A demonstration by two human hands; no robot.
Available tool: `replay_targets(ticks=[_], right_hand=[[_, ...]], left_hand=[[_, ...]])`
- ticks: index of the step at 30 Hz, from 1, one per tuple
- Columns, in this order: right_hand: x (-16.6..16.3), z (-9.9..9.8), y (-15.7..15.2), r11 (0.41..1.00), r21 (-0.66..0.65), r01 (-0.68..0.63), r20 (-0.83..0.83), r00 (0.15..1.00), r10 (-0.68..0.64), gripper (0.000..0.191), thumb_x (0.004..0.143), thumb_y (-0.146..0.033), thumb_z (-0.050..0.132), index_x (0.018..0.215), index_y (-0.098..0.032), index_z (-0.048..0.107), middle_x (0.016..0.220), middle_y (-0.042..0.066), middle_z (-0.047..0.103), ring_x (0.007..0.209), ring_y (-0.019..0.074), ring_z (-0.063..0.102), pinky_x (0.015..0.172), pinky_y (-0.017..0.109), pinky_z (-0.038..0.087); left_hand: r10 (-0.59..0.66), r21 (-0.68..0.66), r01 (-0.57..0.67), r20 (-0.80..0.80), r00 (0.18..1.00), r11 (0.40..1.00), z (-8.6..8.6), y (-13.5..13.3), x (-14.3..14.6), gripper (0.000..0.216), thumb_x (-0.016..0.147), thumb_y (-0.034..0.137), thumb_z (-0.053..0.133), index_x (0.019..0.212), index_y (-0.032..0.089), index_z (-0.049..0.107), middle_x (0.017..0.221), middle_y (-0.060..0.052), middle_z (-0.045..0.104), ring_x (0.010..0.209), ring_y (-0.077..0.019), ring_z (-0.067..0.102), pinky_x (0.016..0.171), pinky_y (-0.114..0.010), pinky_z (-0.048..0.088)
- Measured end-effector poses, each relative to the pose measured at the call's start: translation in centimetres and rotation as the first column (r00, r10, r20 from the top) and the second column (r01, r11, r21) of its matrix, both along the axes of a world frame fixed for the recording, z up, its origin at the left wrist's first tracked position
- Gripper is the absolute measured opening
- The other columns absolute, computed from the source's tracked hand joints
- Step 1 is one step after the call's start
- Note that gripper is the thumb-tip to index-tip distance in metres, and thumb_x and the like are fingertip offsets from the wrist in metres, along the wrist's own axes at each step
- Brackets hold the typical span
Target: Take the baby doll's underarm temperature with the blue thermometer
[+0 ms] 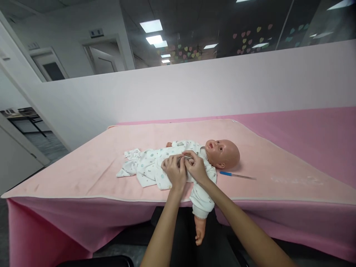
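Note:
A baby doll (225, 152) lies on its back, its bare head to the right, dressed in a white patterned baby shirt (151, 161) and trousers. Over the chest my left hand (175, 170) and my right hand (196, 167) meet, fingertips pinched together at the shirt front. The fingers hide most of what they grip; a small pale edge shows between them. The doll's near arm (200, 207) hangs over the table edge in its sleeve. To the right of my right hand, beside the doll's head, rests a thin stick with a blue end (226, 173).
A peach blanket (94, 163) lies under the doll, over a pink cloth (319, 137) that drapes down the table front. Behind the table runs a white half wall (194, 92) with dark glass above. At the far left stands a shelf (26, 115).

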State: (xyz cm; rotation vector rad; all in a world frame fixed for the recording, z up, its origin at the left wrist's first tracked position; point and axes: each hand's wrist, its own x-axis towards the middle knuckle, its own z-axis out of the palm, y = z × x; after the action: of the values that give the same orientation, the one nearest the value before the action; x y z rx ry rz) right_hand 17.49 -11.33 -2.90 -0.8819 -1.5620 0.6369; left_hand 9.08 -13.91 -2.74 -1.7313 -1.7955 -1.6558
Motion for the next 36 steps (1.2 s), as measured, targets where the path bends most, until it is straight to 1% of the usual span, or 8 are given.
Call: replay_targets(ticks=[4,8,12,20,24,30,33,36], right_hand=[[-0.06,0.07,-0.07,1.000,-0.004,-0.002,-0.024,1.000,0.002,0.023,0.074,-0.021,0.046,0.092,-0.018,0.059,0.058,-0.003,0.057,0.036,0.0067,0.035,0.037,0.020,0.028],[0.01,0.34,-0.18,1.000,-0.009,0.012,-0.015,1.000,-0.012,0.023,0.076,-0.023,0.046,0.094,-0.019,0.060,0.063,-0.002,0.059,0.037,0.0062,0.035,0.039,0.020,0.029],[0.10,0.57,-0.31,1.000,0.006,0.021,0.018,1.000,-0.021,0.024,0.077,-0.023,0.046,0.095,-0.018,0.061,0.061,-0.002,0.060,0.038,0.0071,0.036,0.042,0.021,0.032],[-0.08,0.50,-0.34,0.999,0.017,0.050,0.046,0.998,-0.051,0.024,0.077,-0.020,0.042,0.094,-0.021,0.059,0.087,0.001,0.066,0.052,0.0107,0.053,0.052,0.023,0.041],[-0.23,0.55,-0.39,0.996,0.033,0.087,0.066,0.994,-0.089,0.024,0.077,-0.021,0.041,0.091,-0.022,0.060,0.071,-0.001,0.064,0.054,0.0127,0.054,0.054,0.024,0.042],[-0.27,0.71,-0.46,0.993,0.027,0.119,0.084,0.989,-0.121,0.019,0.076,-0.024,0.044,0.085,-0.021,0.061,0.047,-0.006,0.049,0.040,0.0106,0.043,0.047,0.022,0.036],[-0.21,0.74,-0.46,0.995,0.014,0.094,0.092,0.991,-0.095,0.018,0.077,-0.024,0.044,0.085,-0.022,0.060,0.045,-0.007,0.044,0.038,0.0098,0.040,0.045,0.022,0.034],[-0.17,0.72,-0.44,0.996,0.022,0.087,0.103,0.991,-0.089,0.018,0.078,-0.025,0.043,0.086,-0.022,0.059,0.048,-0.006,0.046,0.043,0.0112,0.044,0.047,0.022,0.034]], left_hand=[[0.005,0.000,-0.005,0.025,1.000,1.000,0.04,0.17,0.01,0.018,0.086,0.029,0.046,0.082,0.024,0.063,0.084,-0.001,0.064,0.084,-0.0179,0.052,0.085,-0.037,0.028],[-0.002,0.013,0.002,0.013,1.000,1.000,0.06,0.29,0.10,0.019,0.087,0.028,0.044,0.086,0.025,0.063,0.088,0.000,0.065,0.089,-0.0179,0.050,0.086,-0.036,0.027],[0.012,0.021,-0.012,-0.002,1.000,1.000,0.06,0.38,0.16,0.021,0.088,0.029,0.043,0.086,0.024,0.062,0.089,0.000,0.064,0.090,-0.0184,0.049,0.085,-0.036,0.026],[0.020,0.000,-0.020,-0.011,1.000,1.000,0.00,0.36,0.25,0.021,0.088,0.029,0.043,0.086,0.023,0.062,0.090,-0.001,0.063,0.092,-0.0194,0.048,0.085,-0.036,0.026],[0.030,0.003,-0.030,-0.019,0.999,1.000,-0.02,0.40,0.23,0.021,0.088,0.030,0.042,0.085,0.023,0.062,0.089,-0.002,0.062,0.091,-0.0198,0.048,0.084,-0.036,0.026],[0.044,0.009,-0.044,-0.008,0.999,0.999,-0.03,0.43,0.24,0.023,0.089,0.030,0.041,0.085,0.022,0.062,0.088,-0.003,0.062,0.091,-0.0200,0.047,0.084,-0.036,0.026],[0.042,0.008,-0.042,-0.005,0.999,0.999,-0.09,0.44,0.20,0.023,0.089,0.030,0.040,0.086,0.022,0.061,0.088,-0.003,0.061,0.091,-0.0198,0.047,0.085,-0.036,0.026],[0.045,0.012,-0.045,-0.006,0.999,0.999,-0.12,0.43,0.18,0.023,0.089,0.031,0.040,0.086,0.022,0.061,0.088,-0.003,0.061,0.090,-0.0197,0.047,0.085,-0.036,0.026]])
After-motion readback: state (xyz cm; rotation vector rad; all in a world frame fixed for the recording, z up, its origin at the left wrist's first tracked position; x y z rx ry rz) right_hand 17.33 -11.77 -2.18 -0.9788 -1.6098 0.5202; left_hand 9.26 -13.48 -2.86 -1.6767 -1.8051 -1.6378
